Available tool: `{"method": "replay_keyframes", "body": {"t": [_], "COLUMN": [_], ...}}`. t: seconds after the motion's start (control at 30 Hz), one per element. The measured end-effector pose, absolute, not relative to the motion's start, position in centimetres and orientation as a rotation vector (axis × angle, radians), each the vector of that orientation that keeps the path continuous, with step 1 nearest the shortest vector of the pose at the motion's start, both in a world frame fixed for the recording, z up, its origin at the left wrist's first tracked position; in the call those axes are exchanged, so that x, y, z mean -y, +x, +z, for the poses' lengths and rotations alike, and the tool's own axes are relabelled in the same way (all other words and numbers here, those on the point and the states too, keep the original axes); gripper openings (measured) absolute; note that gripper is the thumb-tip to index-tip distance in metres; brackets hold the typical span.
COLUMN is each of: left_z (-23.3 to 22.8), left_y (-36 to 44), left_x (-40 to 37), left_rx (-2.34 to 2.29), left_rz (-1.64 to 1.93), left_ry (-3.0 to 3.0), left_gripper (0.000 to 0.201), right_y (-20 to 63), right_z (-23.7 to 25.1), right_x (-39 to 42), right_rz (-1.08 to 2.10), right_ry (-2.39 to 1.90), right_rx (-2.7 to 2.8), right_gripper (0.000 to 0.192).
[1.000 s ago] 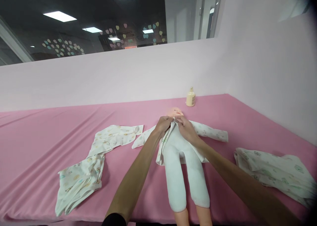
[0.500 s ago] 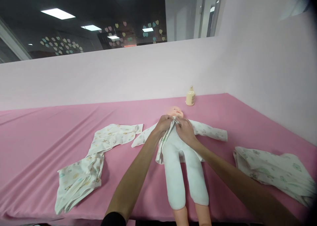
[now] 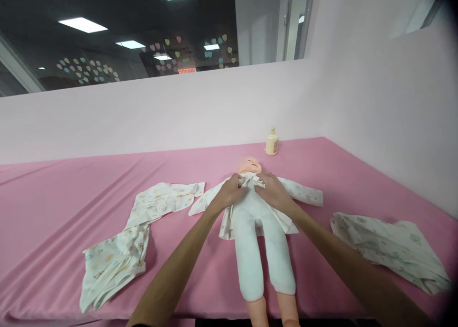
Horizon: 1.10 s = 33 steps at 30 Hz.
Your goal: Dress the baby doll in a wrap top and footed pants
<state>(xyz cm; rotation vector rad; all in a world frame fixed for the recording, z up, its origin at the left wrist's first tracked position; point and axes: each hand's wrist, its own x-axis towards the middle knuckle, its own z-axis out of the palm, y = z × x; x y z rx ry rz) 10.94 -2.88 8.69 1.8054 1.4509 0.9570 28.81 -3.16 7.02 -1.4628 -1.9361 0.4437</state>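
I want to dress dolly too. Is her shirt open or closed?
Open: the shirt flaps lie apart below both hands, left hand and right hand, baring the doll.

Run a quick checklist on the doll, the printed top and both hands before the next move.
1. Doll lies flat on its back on the pink table: ok.
2. Left hand grips the printed top at the chest: ok.
3. Right hand on the other front edge: ok.
4. Top fastened at the neck: cannot tell.
5. Bottle stands apart, beyond the head: ok.
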Motion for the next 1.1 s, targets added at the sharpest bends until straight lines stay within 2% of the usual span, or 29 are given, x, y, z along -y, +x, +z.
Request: {"method": "replay_keyframes", "body": {"t": [0.1,0.17,0.57,0.7,0.9,1.1], "left_z": [9.0,8.9,6.2,6.2,6.8,6.7], "left_y": [10.7,10.9,13.1,13.5,13.5,13.6], "left_x": [4.9,5.7,6.2,6.6,6.7,6.8], "left_rx": [-1.663,-1.763,-1.961,-1.820,-1.648,-1.568], "left_rz": [0.752,0.738,0.971,1.135,1.209,1.325], "left_ry": [2.053,2.148,2.238,2.124,1.881,1.805], "left_gripper": [0.010,0.007,0.025,0.025,0.021,0.026], "right_y": [29.6,29.6,29.3,29.6,29.7,29.5], "right_z": [7.5,7.6,7.0,6.5,6.9,6.6], "right_x": [4.2,4.6,5.5,5.6,6.1,6.4], "right_rz": [0.501,0.529,0.298,0.429,0.803,0.890], "right_ry": [-1.535,-1.583,-1.677,-1.527,-1.318,-1.206], "right_rx": [2.002,1.990,1.944,1.850,1.602,1.557], "right_gripper": [0.040,0.036,0.023,0.023,0.030,0.037]}}
